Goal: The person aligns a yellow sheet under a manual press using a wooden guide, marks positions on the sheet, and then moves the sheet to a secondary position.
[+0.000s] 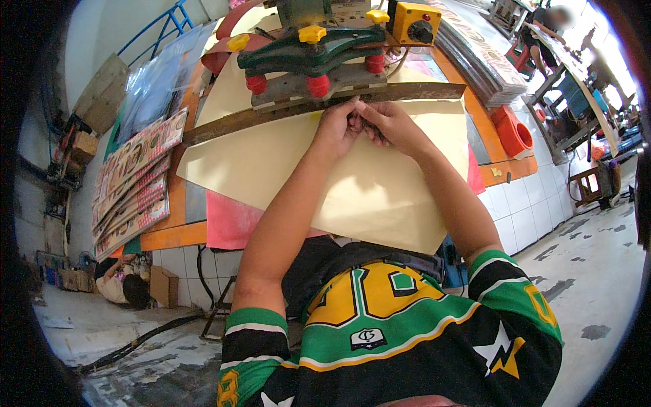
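Note:
My left hand point(338, 127) and my right hand point(395, 126) meet just in front of a long dark metal bar point(237, 121). Their fingers are curled, with the tips together; whatever may be between them is too small or hidden to make out. Beneath both hands lies a large cream sheet point(271, 173), spread over the worktable. Behind the bar stands a dark green clamp-like machine point(291, 60) with yellow star knobs point(312, 34) on top and red knobs point(317, 85) below. A red sheet point(229, 220) shows under the cream one.
Printed checked panels point(135, 180) overhang the left of the orange-edged table point(178, 235), near clear plastic sheets point(159, 81). A yellow control box point(415, 24) sits at the back. To the right are an orange-red ring-shaped holder point(512, 133) and stacked panels point(478, 54). Other people are left and far right.

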The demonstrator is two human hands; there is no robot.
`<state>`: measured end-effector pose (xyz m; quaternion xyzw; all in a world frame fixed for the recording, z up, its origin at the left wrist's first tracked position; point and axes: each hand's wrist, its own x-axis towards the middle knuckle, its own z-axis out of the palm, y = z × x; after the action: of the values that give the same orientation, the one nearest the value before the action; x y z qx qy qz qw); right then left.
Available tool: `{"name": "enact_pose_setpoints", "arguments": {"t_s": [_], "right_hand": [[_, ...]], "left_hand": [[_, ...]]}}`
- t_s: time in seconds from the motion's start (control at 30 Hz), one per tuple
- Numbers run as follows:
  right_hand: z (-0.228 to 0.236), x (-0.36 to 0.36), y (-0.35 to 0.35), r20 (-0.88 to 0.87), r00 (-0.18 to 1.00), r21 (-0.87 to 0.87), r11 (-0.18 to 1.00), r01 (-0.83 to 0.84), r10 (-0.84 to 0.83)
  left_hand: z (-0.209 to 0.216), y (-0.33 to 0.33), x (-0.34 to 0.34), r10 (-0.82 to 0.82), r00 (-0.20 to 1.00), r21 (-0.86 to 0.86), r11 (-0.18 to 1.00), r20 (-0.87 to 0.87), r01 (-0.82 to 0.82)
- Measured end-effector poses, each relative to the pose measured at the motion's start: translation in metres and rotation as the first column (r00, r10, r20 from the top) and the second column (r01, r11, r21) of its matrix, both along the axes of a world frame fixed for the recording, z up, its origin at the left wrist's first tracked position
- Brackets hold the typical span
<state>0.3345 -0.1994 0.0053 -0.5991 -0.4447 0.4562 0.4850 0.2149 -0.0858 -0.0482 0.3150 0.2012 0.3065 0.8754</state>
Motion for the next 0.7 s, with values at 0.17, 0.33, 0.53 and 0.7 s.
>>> {"name": "enact_pose_setpoints", "arguments": {"t_s": [0.17, 0.33, 0.53, 0.7], "right_hand": [[-0.004, 0.007, 0.000, 0.515, 0.841, 0.292, 0.956, 0.013, -0.169], [-0.015, 0.013, 0.007, 0.438, 0.894, 0.324, 0.944, -0.062, -0.092], [0.002, 0.004, 0.001, -0.209, 0.978, -0.043, 0.999, -0.013, 0.003], [-0.016, 0.026, 0.009, -0.675, 0.720, -0.010, 0.974, -0.226, 0.160]], "left_hand": [[0.022, -0.017, 0.006, 0.051, 0.998, -0.046, 0.998, -0.034, -0.053], [0.011, -0.007, 0.004, 0.026, 0.999, 0.034, 0.999, -0.029, -0.025], [-0.004, 0.007, 0.003, -0.082, 0.997, 0.028, 0.996, 0.003, 0.081], [-0.007, 0.009, 0.002, -0.143, 0.987, 0.087, 0.987, 0.079, 0.136]]}}
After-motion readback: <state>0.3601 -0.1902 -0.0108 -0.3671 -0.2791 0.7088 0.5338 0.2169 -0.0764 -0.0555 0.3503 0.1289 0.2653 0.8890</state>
